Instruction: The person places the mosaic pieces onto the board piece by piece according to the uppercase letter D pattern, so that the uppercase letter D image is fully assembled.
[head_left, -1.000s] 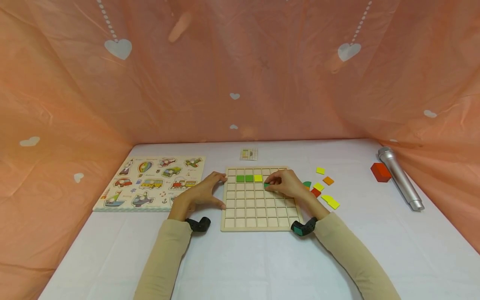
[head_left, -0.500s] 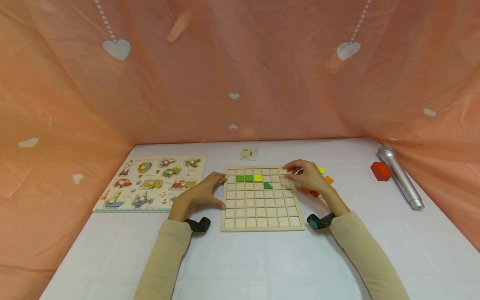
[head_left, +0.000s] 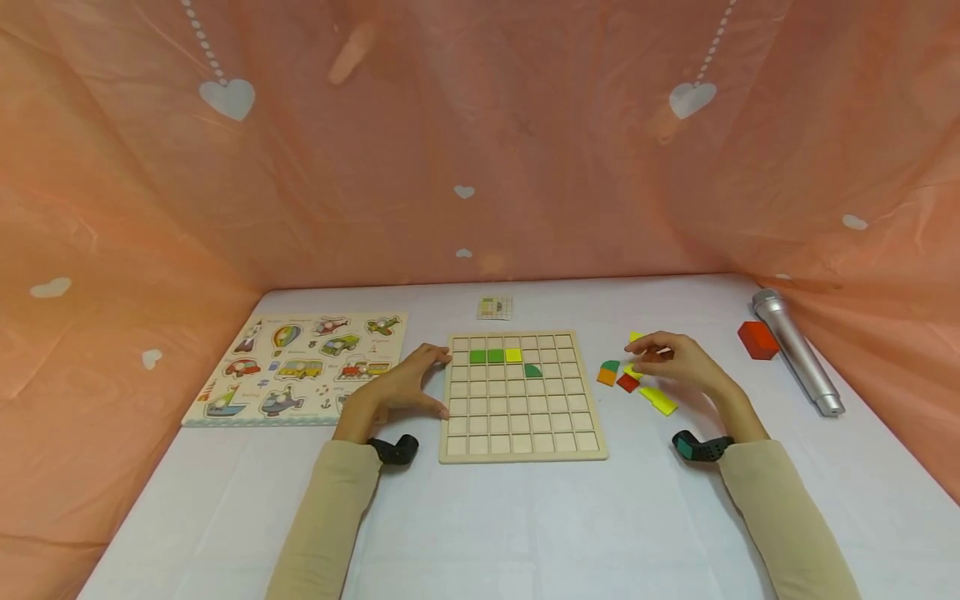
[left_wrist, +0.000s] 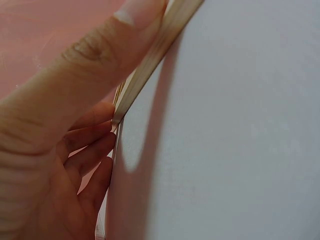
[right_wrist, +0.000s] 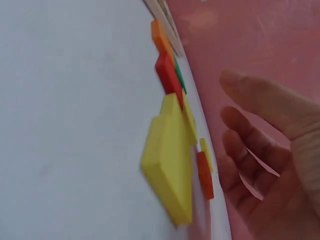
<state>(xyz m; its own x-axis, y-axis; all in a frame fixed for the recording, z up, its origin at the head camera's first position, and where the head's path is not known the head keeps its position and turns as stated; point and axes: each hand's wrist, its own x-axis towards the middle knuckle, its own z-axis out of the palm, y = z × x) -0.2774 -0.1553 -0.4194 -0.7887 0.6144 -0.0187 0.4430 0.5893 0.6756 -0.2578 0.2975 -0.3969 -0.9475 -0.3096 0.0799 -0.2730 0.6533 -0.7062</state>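
Note:
A wooden grid board (head_left: 522,457) lies on the white table, seen in the head view. My left hand (head_left: 401,386) touches its left edge with thumb and fingers spread apart. Two green squares (head_left: 487,357) and a yellow square (head_left: 513,355) sit in one row, with a green quarter-round piece (head_left: 532,371) one row nearer. To the board's right my right hand (head_left: 678,362) hovers over loose pieces, fingers loosely bent and holding nothing. Below it lie a yellow piece (head_left: 664,403), a red piece (head_left: 628,382) and an orange piece (head_left: 606,377). Another orange piece (right_wrist: 205,175) shows in the right wrist view.
A vehicle picture puzzle (head_left: 300,369) lies left of the board, partly behind my left hand. A small pattern card (head_left: 495,308) lies beyond the board. At the far right are a red block (head_left: 758,340) and a silver microphone (head_left: 798,354). Orange-pink cloth (head_left: 480,167) encloses the table.
My right hand has let go of the green quarter-round piece on the board and moved right, over the loose pieces. The left hand has stayed at the board's edge.

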